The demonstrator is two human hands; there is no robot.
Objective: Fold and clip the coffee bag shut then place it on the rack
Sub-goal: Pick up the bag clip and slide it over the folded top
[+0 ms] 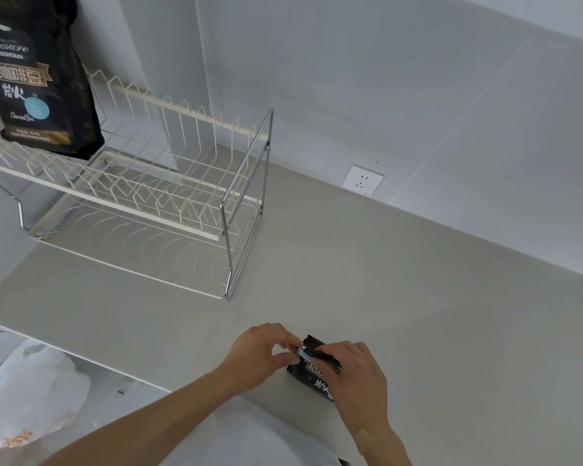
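Observation:
A small black coffee bag (312,373) lies on the grey counter (418,297) near its front edge. My right hand (354,381) covers the bag and presses on its folded top. My left hand (261,353) pinches the left end of a dark clip (305,352) that sits across the fold. Whether the clip is fully closed on the bag is hidden by my fingers. The two-tier wire rack (169,196) stands at the back left of the counter, apart from my hands.
A larger black coffee bag (37,82) stands upright on the rack's upper tier at the far left. A wall socket (364,181) sits behind the counter. A white plastic bag (24,391) lies below the counter's front left edge.

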